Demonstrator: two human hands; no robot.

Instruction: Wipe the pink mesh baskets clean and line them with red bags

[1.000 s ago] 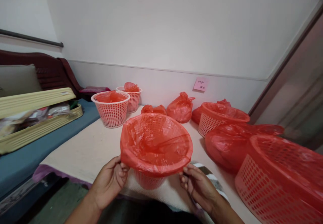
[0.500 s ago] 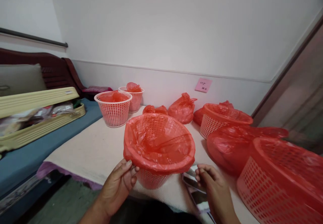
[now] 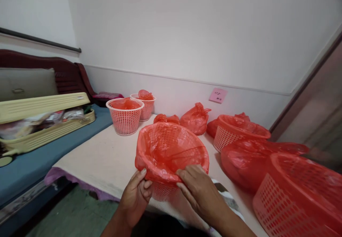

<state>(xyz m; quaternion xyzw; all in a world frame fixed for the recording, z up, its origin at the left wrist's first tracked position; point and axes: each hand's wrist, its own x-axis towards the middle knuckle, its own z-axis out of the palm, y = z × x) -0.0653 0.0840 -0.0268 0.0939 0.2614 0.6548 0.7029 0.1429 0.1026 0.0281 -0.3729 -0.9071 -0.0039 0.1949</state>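
Right in front of me stands a basket (image 3: 164,190) with perforated sides, lined by a red plastic bag (image 3: 171,148) whose edge is folded down over the rim. My left hand (image 3: 139,190) is closed on the bag's hanging edge at the near left, thumb up and fingers curled. At the near right of the rim, my right hand (image 3: 196,190) pinches the folded bag between thumb and fingers. Most of the basket's lower wall is hidden by the bag and my hands. Under my right forearm lies a patterned cloth-like piece (image 3: 229,196), partly covered.
Two lined white-rimmed baskets, one in front (image 3: 125,121), stand back left. A bunched red bag (image 3: 195,118) lies near the wall. On the right are a lined basket (image 3: 227,135), a loose red bag (image 3: 245,162) and a larger basket (image 3: 288,197). An open yellow case (image 3: 53,132) sits left.
My right hand has moved left and up from beside the basket onto its near rim, taking hold of the bag. My left hand stays at the near left edge. The view has shifted slightly.
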